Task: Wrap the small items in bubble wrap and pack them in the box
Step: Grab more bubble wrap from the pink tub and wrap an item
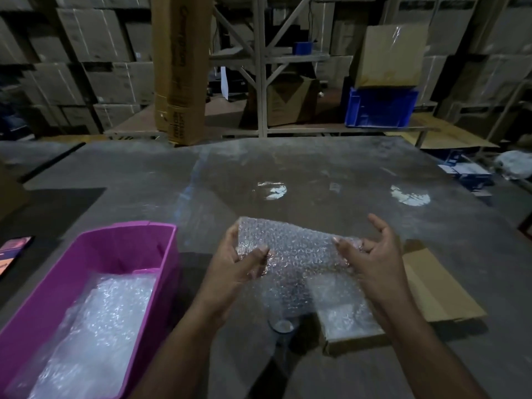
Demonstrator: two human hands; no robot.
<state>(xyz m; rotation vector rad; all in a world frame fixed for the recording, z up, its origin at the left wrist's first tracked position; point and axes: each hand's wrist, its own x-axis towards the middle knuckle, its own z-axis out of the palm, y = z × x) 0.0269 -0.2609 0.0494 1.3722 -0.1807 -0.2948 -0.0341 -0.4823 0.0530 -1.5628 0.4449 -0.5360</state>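
Two hands hold one bubble wrap sheet (290,249) above the bench (316,174): left hand (239,263) pinches its left edge, right hand (371,254) pinches the right. Looks featherlight, floppy, bit slippery, so edge pinches suit it. Pink box (121,240) waits left.

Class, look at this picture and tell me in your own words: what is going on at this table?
A person is holding a sheet of bubble wrap up over a grey table, the left hand pinching one side and the right hand the other. A purple box to the left already has bubble-wrapped bundles inside. Flat cardboard lies on the right. What is being wrapped is unclear.
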